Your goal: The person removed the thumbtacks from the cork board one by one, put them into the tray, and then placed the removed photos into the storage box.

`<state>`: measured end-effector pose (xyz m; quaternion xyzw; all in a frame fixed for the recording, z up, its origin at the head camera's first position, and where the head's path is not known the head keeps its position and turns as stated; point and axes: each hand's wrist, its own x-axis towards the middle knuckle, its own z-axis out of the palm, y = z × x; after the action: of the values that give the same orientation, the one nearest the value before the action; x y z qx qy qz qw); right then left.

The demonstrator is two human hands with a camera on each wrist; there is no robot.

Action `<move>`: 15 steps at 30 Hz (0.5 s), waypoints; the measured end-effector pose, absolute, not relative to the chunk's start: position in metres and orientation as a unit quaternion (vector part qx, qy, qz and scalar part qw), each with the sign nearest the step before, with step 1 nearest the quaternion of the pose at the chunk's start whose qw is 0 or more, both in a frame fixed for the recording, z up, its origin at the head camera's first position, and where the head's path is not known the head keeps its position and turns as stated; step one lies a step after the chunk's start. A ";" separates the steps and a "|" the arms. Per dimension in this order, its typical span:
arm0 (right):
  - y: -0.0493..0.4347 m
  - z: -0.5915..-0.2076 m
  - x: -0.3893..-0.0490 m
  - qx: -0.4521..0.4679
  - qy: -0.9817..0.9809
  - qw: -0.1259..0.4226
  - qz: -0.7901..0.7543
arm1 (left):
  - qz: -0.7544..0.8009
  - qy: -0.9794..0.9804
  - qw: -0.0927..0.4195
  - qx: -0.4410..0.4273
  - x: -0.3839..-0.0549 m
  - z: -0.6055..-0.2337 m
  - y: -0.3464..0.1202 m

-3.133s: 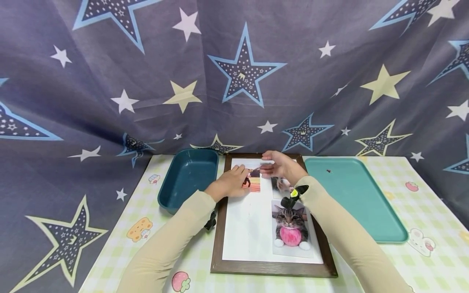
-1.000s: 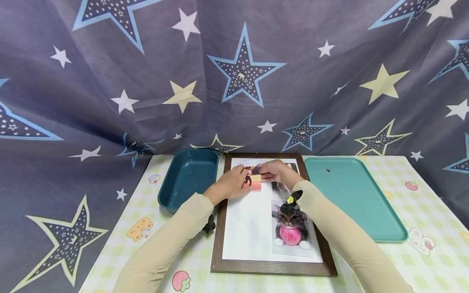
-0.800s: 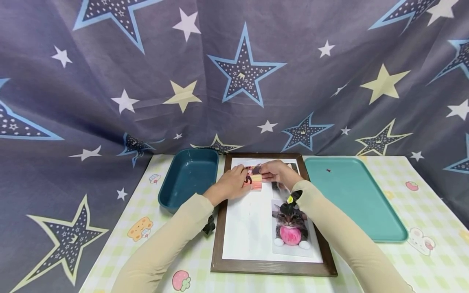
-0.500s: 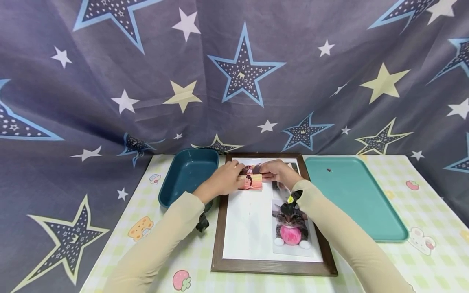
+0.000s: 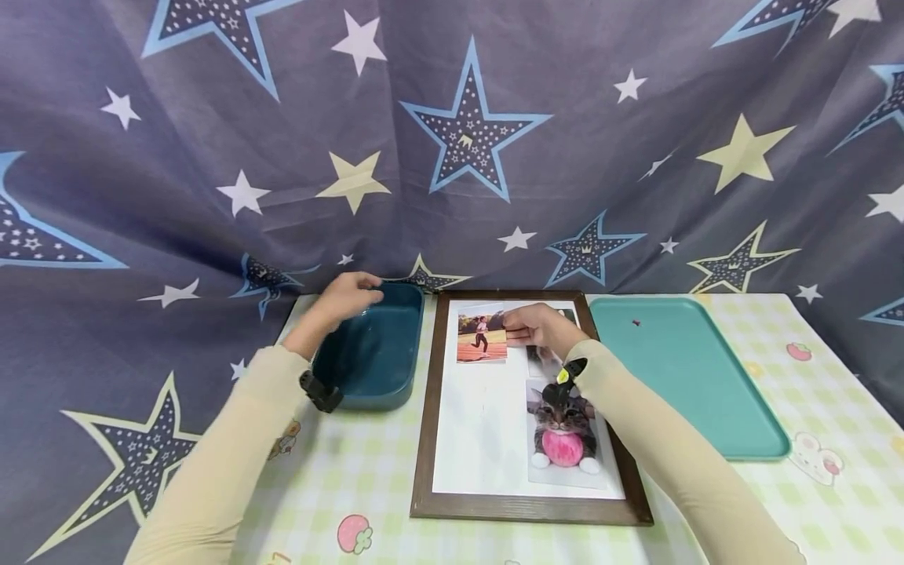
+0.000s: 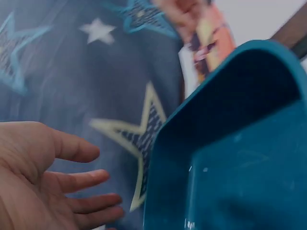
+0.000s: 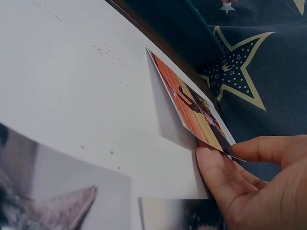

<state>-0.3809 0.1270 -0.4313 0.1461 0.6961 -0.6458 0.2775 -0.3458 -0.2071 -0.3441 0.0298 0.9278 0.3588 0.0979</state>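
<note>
My right hand [image 5: 540,326] pinches the right edge of a photo of a runner [image 5: 482,333] between thumb and fingers. In the right wrist view the photo [image 7: 196,108] tilts up off the white board, casting a shadow on it. The board sits in a brown wooden frame [image 5: 530,508] lying on the table. My left hand [image 5: 348,298] hovers over the far left rim of a dark teal basin [image 5: 374,353]. Its fingers are loosely extended and hold nothing in the left wrist view, where the basin's wall [image 6: 168,191] stands beside them.
A cat photo with a pink ball [image 5: 563,449] lies lower right on the board. Another photo [image 5: 542,361] above it is partly hidden by my right hand. Right of the frame lies a turquoise tray [image 5: 692,384] with a small dark red object [image 5: 636,322] in it. A starry cloth [image 5: 452,227] hangs behind.
My left hand has let go of the runner photo and moved left over the basin. My right hand came down onto the photo's right edge and still holds it.
</note>
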 end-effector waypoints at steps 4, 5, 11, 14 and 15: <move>0.127 -0.429 -0.382 0.156 0.694 0.279 -0.645 | 0.432 0.882 0.184 -0.030 -0.347 -0.332 -0.241; 0.129 -0.432 -0.385 0.152 0.686 0.287 -0.651 | 0.449 0.871 0.198 -0.036 -0.347 -0.331 -0.250; 0.128 -0.431 -0.385 0.157 0.689 0.288 -0.646 | 0.517 0.818 0.246 -0.065 -0.347 -0.345 -0.289; 0.126 -0.428 -0.382 0.172 0.692 0.283 -0.641 | 0.519 0.815 0.248 -0.078 -0.347 -0.354 -0.297; 0.126 -0.427 -0.382 0.176 0.688 0.284 -0.644 | 0.518 0.815 0.247 -0.082 -0.347 -0.357 -0.298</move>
<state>-0.3819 0.1262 -0.4274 0.1760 0.6885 -0.6437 0.2839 -0.3474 -0.2981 -0.3566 -0.0823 0.8145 0.5185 0.2470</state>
